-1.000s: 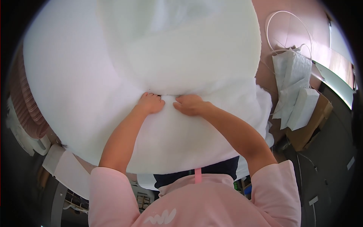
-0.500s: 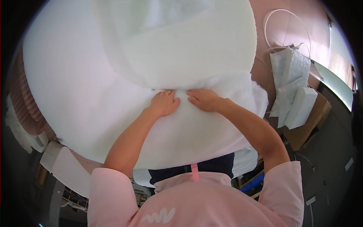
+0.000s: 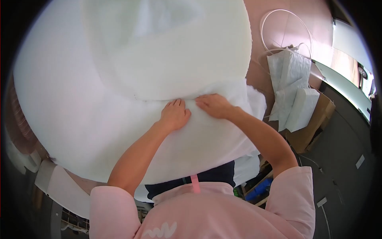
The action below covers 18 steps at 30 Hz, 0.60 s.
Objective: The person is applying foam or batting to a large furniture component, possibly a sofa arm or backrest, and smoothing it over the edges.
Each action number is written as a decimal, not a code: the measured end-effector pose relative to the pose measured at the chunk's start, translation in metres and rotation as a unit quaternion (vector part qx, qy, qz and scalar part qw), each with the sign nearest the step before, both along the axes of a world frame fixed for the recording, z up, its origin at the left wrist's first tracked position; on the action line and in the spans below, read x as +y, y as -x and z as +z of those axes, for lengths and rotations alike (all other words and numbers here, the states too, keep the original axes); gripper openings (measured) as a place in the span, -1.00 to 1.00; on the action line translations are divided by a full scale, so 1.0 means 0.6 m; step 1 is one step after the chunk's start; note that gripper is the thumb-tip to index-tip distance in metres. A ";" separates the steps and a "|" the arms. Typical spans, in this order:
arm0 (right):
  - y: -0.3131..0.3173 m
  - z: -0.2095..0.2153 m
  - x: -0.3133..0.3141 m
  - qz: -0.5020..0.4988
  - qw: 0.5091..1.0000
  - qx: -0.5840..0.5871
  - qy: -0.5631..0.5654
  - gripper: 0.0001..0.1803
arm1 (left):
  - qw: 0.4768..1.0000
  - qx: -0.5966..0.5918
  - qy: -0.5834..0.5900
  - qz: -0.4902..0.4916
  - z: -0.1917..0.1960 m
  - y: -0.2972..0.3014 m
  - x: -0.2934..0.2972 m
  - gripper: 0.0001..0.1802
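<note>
A big sheet of fluffy white batting (image 3: 119, 127) spreads in front of me and hangs over the near edge by my waist. On top of it rests a thick cream foam pad (image 3: 179, 59) with a rounded edge. My left hand (image 3: 175, 115) lies palm down on the batting, fingers laid out with their tips at the foam's near edge. Just to its right, my right hand (image 3: 215, 106) presses along the same edge, its fingers pointing left and nothing visible in them. Where the fingertips meet the seam is partly hidden.
To the right, a white fabric piece (image 3: 288, 71), a white block (image 3: 303, 109) and a looped white cord (image 3: 286, 14) lie by a cardboard box (image 3: 312, 123). A white curved panel (image 3: 65, 191) stands at lower left. Shelves with a blue item (image 3: 258, 189) sit below right.
The view has shifted a little, so surroundings appear further left. Both hands stay at the foam's near edge; my left hand has slid slightly toward me and the gap between the hands is narrower.
</note>
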State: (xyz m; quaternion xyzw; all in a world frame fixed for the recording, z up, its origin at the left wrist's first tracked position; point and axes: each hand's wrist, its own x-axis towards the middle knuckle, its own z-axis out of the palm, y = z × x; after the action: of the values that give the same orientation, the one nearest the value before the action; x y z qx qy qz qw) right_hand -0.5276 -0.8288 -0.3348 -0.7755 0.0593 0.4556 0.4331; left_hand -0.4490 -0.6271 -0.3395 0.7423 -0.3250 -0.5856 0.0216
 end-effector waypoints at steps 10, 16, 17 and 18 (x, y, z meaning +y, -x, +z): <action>0.031 -0.019 -0.031 -0.046 0.997 0.030 0.058 -0.55 | 0.998 0.039 0.007 0.050 -0.050 0.003 -0.051 -0.37; 0.119 0.010 -0.177 -0.417 0.847 -0.261 0.204 -0.74 | 0.985 0.076 -0.154 -0.008 0.064 -0.011 -0.124 -0.38; 0.135 0.002 -0.213 -0.510 0.792 -0.213 0.259 -0.67 | 0.985 0.077 -0.154 -0.014 0.069 0.016 -0.117 -0.38; 0.175 -0.029 -0.259 -0.455 0.809 -0.111 0.356 -0.62 | 0.999 0.013 -0.012 0.029 0.065 0.052 -0.110 -0.40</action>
State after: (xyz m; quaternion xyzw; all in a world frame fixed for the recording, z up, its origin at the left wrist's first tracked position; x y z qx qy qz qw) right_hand -0.6324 -0.9840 -0.3524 -0.8045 0.5153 0.0642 0.2883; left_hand -0.4801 -0.6931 -0.3008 0.7436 -0.2961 -0.5986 0.0336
